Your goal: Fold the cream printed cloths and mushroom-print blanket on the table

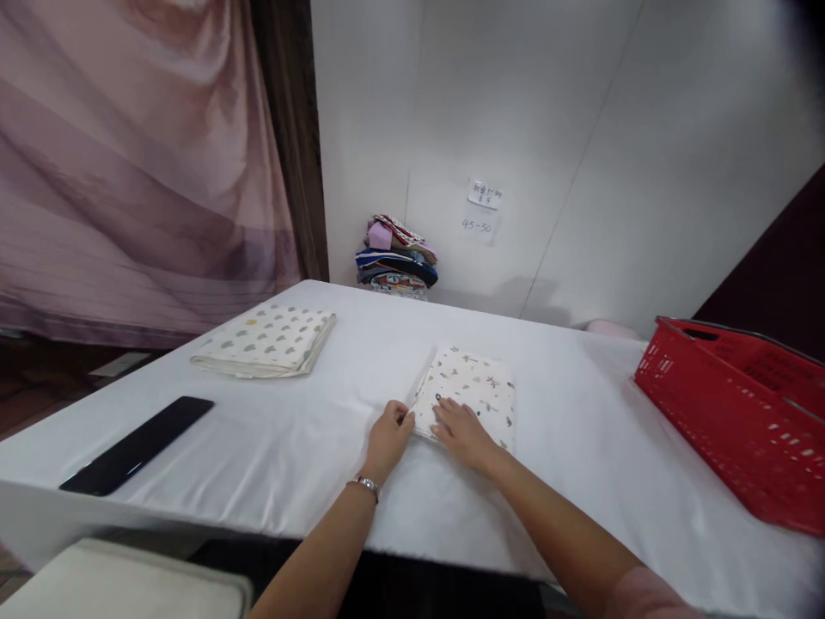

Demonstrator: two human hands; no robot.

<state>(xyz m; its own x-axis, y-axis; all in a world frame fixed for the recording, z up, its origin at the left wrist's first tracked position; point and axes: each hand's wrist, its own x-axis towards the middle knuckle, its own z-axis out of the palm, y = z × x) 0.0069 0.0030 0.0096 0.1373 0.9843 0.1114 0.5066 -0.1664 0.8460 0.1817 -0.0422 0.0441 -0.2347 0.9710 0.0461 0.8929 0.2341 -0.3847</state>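
A person's two bare hands work a small folded cloth [470, 391], white with scattered dark motifs, lying near the middle of a white-covered counter [580, 430], a little toward its near edge. The left hand [388, 438], a metal bracelet [367, 486] at its wrist, sits at the cloth's near left corner, fingers curled against the edge; whether it pinches the fabric cannot be told. The right hand [462, 434] lies flat on the cloth's near edge, fingers spread and pressing down.

Toward the counter's far left corner rests a second folded cloth [267, 341], cream with grey and yellow shapes, well apart from the hands. A long black flat object [138, 444] lies near the left edge. A red plastic basket [735, 413] stands at the right edge. Beyond the far edge, against the white wall, a stack of mixed coloured fabrics [396, 256] is piled beneath two handwritten paper notes [482, 211]. A mauve curtain [129, 155] hangs at left, and a pale cushioned seat [122, 580] shows below the near left corner.
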